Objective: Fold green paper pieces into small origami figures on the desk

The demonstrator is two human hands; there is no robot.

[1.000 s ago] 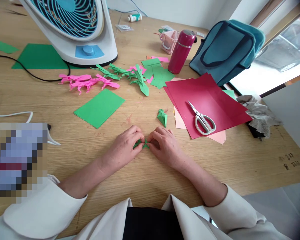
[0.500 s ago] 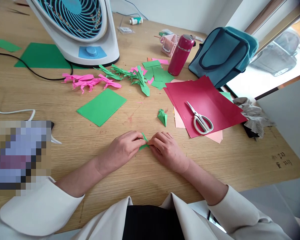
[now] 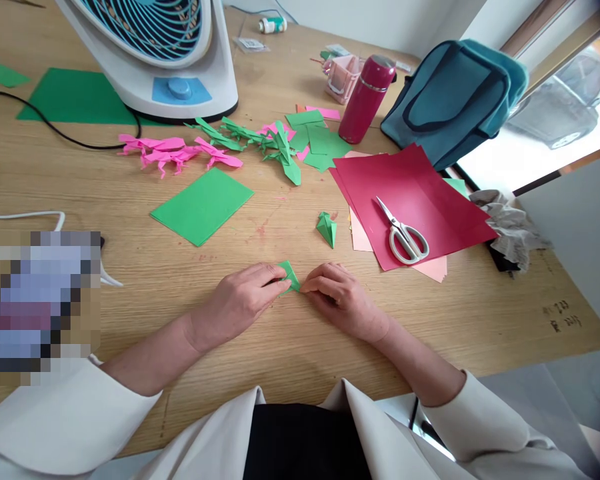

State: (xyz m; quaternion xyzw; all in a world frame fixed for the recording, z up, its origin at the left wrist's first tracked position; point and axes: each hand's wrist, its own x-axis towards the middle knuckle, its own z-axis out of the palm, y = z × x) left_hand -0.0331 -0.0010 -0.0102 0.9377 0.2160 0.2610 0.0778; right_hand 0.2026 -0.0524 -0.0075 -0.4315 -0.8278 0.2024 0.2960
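A small folded piece of green paper lies on the wooden table between my two hands. My left hand pinches its left side with closed fingers. My right hand pinches its right side, fingers pressed together. Another small folded green paper shape rests just beyond them. A flat green paper square lies to the far left of my hands.
White-handled scissors lie on red paper sheets at the right. Pink and green folded figures sit by a fan. A magenta flask, a teal bag and a crumpled cloth stand further back and right.
The green piece has been turned and opened up between my fingers, and more of it shows now. Both hands stay in the same spot on the table.
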